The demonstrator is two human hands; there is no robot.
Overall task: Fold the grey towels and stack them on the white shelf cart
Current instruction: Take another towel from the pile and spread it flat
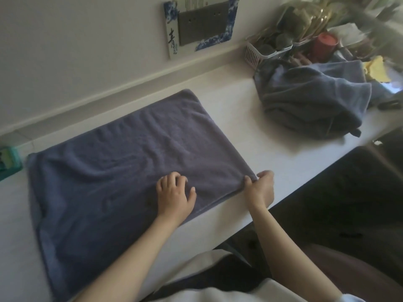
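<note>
A grey towel [122,162] lies spread flat on the white tabletop [250,136], slightly wrinkled. My left hand [175,194] rests on it near the front edge, fingers apart and pressing down. My right hand [260,188] pinches the towel's near right corner between thumb and fingers. A heap of more grey towels [309,99] sits crumpled at the back right of the table. No white shelf cart is in view.
A pink-white basket [261,51] with round dark things and a red cup [325,43] stand against the wall at the back right. A teal object [8,161] lies at the left edge. A framed panel [200,25] hangs on the wall. Dark floor lies to the right of the table.
</note>
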